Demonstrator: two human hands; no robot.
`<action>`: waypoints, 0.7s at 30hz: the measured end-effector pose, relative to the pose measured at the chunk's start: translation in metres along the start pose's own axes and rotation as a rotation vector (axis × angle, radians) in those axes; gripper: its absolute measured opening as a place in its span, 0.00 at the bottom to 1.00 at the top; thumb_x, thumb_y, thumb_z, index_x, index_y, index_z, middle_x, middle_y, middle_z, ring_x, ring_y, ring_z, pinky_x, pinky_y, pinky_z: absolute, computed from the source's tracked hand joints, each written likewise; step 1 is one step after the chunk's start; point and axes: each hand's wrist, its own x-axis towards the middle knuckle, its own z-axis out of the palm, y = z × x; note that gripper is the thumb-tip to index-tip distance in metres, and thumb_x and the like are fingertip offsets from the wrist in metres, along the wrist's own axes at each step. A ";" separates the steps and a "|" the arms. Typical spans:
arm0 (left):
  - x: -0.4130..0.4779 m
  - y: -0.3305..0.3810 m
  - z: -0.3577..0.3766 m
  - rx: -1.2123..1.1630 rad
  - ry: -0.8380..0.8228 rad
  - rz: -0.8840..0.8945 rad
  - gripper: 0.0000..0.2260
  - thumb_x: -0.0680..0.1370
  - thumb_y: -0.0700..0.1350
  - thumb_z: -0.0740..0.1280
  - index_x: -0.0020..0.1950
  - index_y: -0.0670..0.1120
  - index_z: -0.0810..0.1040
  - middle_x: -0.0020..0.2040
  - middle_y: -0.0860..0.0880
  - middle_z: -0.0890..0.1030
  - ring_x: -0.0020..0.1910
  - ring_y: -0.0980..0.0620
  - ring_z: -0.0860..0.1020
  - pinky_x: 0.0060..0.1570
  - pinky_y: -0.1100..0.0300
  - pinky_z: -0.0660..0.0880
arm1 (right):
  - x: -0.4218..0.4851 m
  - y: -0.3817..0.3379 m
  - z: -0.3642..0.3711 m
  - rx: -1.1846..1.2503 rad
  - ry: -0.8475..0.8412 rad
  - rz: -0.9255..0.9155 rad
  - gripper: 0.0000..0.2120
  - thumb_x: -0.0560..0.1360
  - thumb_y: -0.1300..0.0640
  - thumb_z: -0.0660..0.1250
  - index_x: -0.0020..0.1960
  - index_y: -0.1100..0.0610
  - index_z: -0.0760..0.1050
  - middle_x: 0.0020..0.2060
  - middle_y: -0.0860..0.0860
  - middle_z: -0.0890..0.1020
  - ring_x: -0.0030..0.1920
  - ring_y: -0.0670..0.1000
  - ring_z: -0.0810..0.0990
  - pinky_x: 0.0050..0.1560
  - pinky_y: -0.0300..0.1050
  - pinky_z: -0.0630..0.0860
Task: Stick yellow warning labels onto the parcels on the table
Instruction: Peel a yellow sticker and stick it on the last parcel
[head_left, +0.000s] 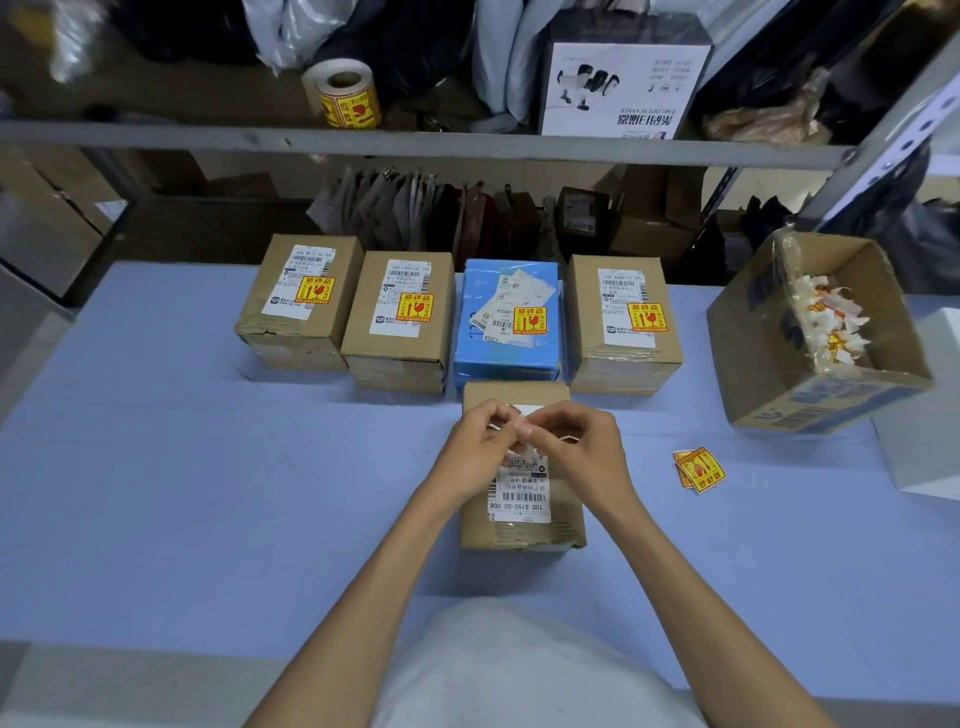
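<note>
A brown parcel (522, 525) with a white shipping label lies in front of me on the blue table (182, 493). Above it, my left hand (475, 452) and my right hand (576, 447) meet, fingertips pinching a small pale piece (522, 415), seemingly a label on its backing; its face is hidden. Behind stand several parcels in a row, each bearing a yellow warning label: a brown one (301, 301), a second brown one (400, 319), a blue one (509, 322) and a brown one (623, 322). Loose yellow labels (698, 470) lie to the right.
An open cardboard box (810, 374) holding crumpled label backings sits at the right. A roll of yellow labels (345, 93) stands on the shelf above, beside a white scanner box (623, 83). A white object (930, 405) sits at the table's right edge.
</note>
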 end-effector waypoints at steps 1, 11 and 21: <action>-0.001 0.001 0.001 -0.001 -0.006 0.004 0.05 0.80 0.43 0.62 0.45 0.48 0.74 0.43 0.52 0.79 0.40 0.55 0.81 0.40 0.62 0.77 | 0.001 0.001 0.000 -0.014 0.009 -0.004 0.01 0.71 0.58 0.74 0.41 0.55 0.83 0.35 0.49 0.85 0.37 0.47 0.82 0.41 0.38 0.77; -0.001 0.008 0.004 -0.047 0.018 -0.070 0.13 0.77 0.57 0.65 0.45 0.47 0.72 0.43 0.48 0.80 0.45 0.47 0.81 0.45 0.49 0.78 | 0.003 0.001 0.003 0.072 0.076 0.009 0.03 0.74 0.63 0.70 0.42 0.60 0.81 0.36 0.55 0.84 0.37 0.54 0.83 0.40 0.46 0.82; -0.003 0.003 0.000 0.083 0.096 -0.108 0.07 0.82 0.46 0.58 0.54 0.44 0.68 0.53 0.41 0.79 0.50 0.45 0.80 0.48 0.47 0.77 | 0.003 0.001 0.002 0.197 0.144 0.121 0.04 0.75 0.65 0.67 0.46 0.67 0.77 0.39 0.60 0.83 0.40 0.56 0.84 0.39 0.45 0.83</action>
